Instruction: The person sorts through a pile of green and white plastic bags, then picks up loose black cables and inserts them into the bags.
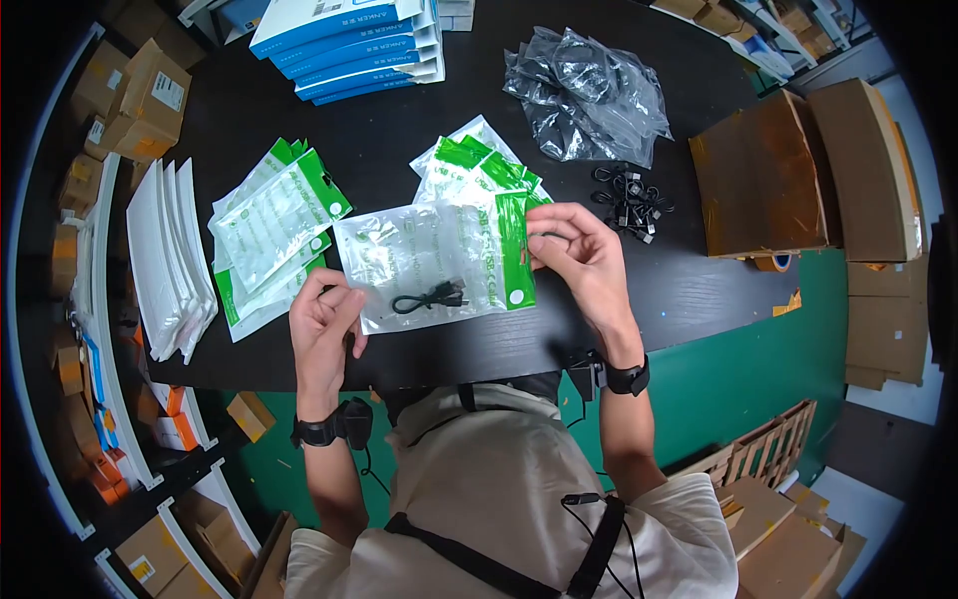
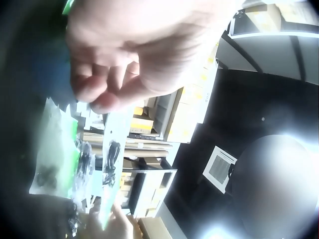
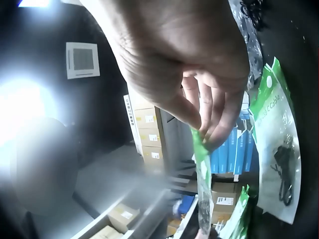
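Observation:
Between my hands, over the table's front part, a clear plastic cable bag (image 1: pixel 394 250) with a green printed header is held flat. Through its plastic shows a coiled black USB cable (image 1: pixel 431 298). My left hand (image 1: pixel 321 324) pinches the bag's left edge near the bottom corner. On the green end, my right hand (image 1: pixel 591 262) grips it between thumb and fingers. The right wrist view gives the bag (image 3: pixel 202 172) nearly edge-on below the fingertips. Just behind it lies a pile of similar green-topped bags (image 1: pixel 461 165).
Another pile of green-topped bags (image 1: pixel 269 220) lies left, beside white pouches (image 1: pixel 165 260). Blue boxes (image 1: pixel 349 55) are stacked at the back. Clear plastic bags (image 1: pixel 589 90) and loose black cables (image 1: pixel 631 203) lie right, near a cardboard box (image 1: pixel 763 175).

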Available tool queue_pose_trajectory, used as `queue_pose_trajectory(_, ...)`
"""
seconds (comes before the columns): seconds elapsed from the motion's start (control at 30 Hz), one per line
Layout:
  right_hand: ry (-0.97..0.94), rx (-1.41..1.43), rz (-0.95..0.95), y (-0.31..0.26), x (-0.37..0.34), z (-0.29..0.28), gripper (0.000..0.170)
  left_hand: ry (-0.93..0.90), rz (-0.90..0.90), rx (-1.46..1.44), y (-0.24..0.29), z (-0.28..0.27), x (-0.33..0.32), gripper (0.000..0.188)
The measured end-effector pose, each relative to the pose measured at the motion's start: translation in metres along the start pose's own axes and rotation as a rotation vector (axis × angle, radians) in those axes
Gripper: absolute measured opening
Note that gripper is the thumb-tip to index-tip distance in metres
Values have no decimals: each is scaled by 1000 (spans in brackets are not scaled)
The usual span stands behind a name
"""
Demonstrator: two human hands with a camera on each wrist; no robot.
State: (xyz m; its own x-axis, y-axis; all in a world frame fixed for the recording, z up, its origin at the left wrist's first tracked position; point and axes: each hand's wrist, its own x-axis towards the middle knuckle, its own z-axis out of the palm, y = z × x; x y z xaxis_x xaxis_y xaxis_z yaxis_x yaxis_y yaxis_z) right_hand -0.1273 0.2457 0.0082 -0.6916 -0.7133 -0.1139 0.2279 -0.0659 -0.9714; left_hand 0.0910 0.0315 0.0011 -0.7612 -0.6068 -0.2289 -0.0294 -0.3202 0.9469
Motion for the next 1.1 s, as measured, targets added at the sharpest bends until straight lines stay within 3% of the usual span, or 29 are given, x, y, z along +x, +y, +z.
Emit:
queue_pose_trajectory(0.07, -2, 204, -6, -3, -3, 1, 21, -3, -16, -16, -2, -2, 1, 14)
queue_pose_trajectory(0.2, -69, 220, -16, -4, -7, 0, 21, -2, -60, -50, -3, 0, -1, 14)
queue_pose_trajectory(1.1, -46, 123, -89, -8, -14, 9, 24, 15, -61, -112, 0, 6, 0, 11)
